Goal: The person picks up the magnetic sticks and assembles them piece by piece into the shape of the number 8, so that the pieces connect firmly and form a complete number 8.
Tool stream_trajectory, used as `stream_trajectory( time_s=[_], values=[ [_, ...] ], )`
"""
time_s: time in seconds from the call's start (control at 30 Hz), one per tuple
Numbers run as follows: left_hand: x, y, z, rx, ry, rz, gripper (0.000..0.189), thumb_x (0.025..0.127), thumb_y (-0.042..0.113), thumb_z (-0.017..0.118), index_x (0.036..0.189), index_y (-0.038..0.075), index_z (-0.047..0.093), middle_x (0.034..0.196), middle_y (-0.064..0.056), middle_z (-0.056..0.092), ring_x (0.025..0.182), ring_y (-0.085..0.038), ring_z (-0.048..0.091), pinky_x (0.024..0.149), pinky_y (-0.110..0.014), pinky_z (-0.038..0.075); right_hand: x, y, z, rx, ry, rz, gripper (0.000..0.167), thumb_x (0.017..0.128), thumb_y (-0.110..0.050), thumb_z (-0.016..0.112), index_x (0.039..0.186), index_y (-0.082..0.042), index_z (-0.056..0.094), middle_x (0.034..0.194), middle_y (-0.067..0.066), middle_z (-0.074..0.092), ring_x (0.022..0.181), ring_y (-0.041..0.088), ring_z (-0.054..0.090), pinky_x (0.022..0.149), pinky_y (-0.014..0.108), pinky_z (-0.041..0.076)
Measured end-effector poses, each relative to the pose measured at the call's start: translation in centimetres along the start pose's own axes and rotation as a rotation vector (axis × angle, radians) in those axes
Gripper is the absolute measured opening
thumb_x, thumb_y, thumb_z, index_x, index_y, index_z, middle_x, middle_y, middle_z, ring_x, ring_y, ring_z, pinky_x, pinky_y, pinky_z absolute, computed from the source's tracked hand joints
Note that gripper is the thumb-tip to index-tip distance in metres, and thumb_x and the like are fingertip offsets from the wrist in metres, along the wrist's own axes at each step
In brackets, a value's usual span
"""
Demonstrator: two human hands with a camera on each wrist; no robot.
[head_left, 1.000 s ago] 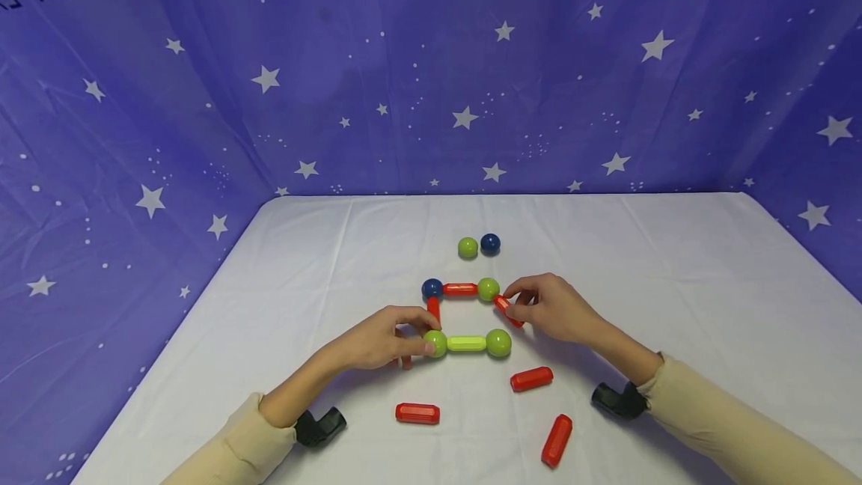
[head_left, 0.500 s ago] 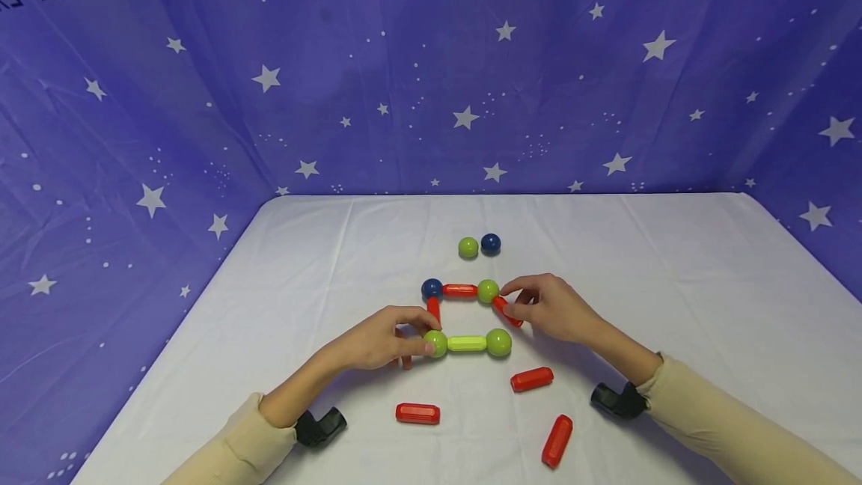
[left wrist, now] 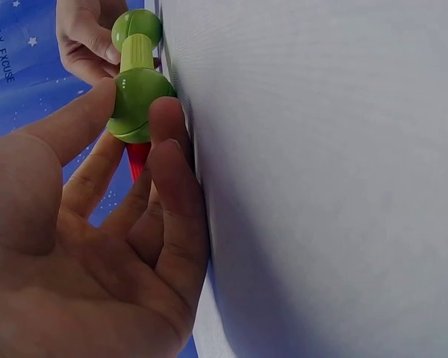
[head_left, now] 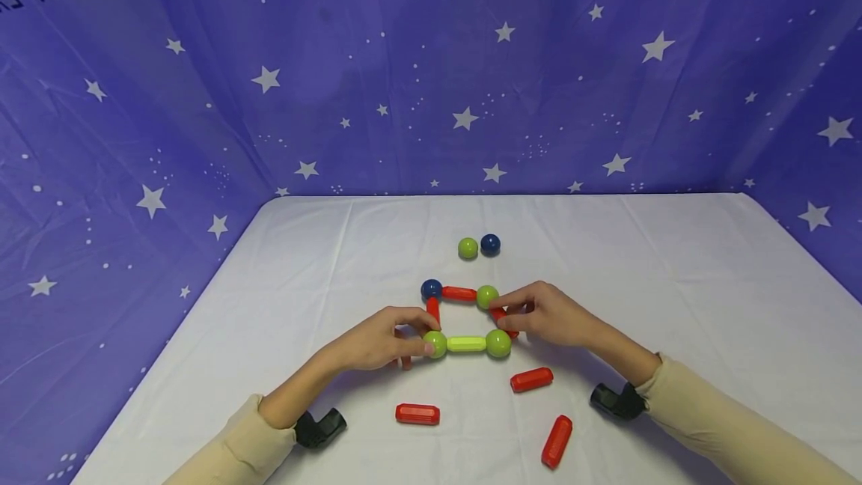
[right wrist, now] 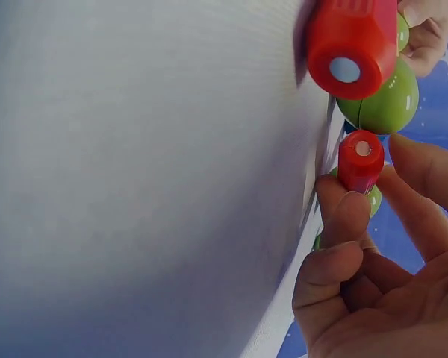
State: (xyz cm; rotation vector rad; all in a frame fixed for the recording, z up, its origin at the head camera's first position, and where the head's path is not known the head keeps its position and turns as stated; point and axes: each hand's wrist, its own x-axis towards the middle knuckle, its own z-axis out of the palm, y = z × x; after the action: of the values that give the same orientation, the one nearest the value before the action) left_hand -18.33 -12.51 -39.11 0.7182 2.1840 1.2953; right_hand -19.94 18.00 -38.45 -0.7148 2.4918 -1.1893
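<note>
A frame of magnetic rods and balls lies on the white table. My left hand [head_left: 384, 339] grips the green ball [head_left: 436, 344] at its near-left corner, thumb and fingers around it. From that ball a yellow-green rod [head_left: 467, 343] runs to another green ball [head_left: 498, 343], and a red rod [head_left: 433, 311] leads back to a blue ball [head_left: 432, 290]. Along the far side, a second red rod [head_left: 460, 294] joins the blue ball to a green ball [head_left: 488, 296]. My right hand [head_left: 555, 314] pinches a third red rod [right wrist: 361, 160], whose free end lies close to the near-right ball.
Loose red rods lie nearer me: one at left [head_left: 417, 415], one right of the frame [head_left: 532, 379], and one at the front [head_left: 557, 441]. Behind the frame sit a spare green ball [head_left: 468, 248] and a dark blue ball [head_left: 490, 245]. A purple starry curtain [head_left: 404, 96] hangs behind the table.
My right hand has shifted left and nearer, swinging the red rod's free end toward the near-right green ball. The far green ball has shifted slightly nearer. My left hand has stayed put.
</note>
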Motion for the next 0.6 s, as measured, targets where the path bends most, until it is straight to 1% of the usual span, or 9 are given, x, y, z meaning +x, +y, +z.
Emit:
stream_trajectory(
  time_s=[0.17,0.3,0.43,0.6],
  values=[
    [0.01,-0.12,0.02,-0.005,0.001,-0.004,0.026,0.093,0.015,0.069,0.118,0.008,0.065,0.104,-0.007,0.061,0.063,-0.021,0.061,0.057,-0.032,0.049,0.04,0.15,0.02,0.018,-0.029,-0.021,0.026,0.091,-0.01,0.068,0.117,-0.004,0.073,0.079,0.0,0.063,0.07,0.02,0.049,0.057,0.023,0.037],
    [0.01,-0.15,0.03,-0.005,0.002,-0.006,0.026,0.093,0.016,0.069,0.118,0.009,0.065,0.105,-0.006,0.061,0.063,-0.021,0.061,0.057,-0.032,0.049,0.13,0.05,0.03,-0.003,-0.032,-0.016,0.026,0.092,-0.008,0.067,0.117,-0.004,0.073,0.08,-0.001,0.063,0.071,0.02,0.05,0.059,0.024,0.039],
    [0.03,-0.22,0.04,-0.005,0.003,-0.002,0.026,0.093,0.015,0.069,0.118,0.009,0.065,0.105,-0.006,0.061,0.064,-0.021,0.061,0.057,-0.033,0.05,0.26,-0.04,0.21,-0.035,-0.023,-0.004,0.026,0.092,-0.009,0.068,0.117,-0.005,0.072,0.081,-0.002,0.063,0.074,0.019,0.051,0.061,0.025,0.042],
    [0.01,-0.24,-0.01,-0.003,0.004,-0.001,0.026,0.093,0.015,0.069,0.118,0.009,0.065,0.105,-0.006,0.061,0.063,-0.021,0.061,0.057,-0.032,0.049,0.54,-0.09,0.41,-0.05,0.005,-0.006,0.03,0.091,-0.012,0.07,0.12,-0.004,0.071,0.08,-0.003,0.063,0.074,0.019,0.051,0.06,0.025,0.043]
  ],
)
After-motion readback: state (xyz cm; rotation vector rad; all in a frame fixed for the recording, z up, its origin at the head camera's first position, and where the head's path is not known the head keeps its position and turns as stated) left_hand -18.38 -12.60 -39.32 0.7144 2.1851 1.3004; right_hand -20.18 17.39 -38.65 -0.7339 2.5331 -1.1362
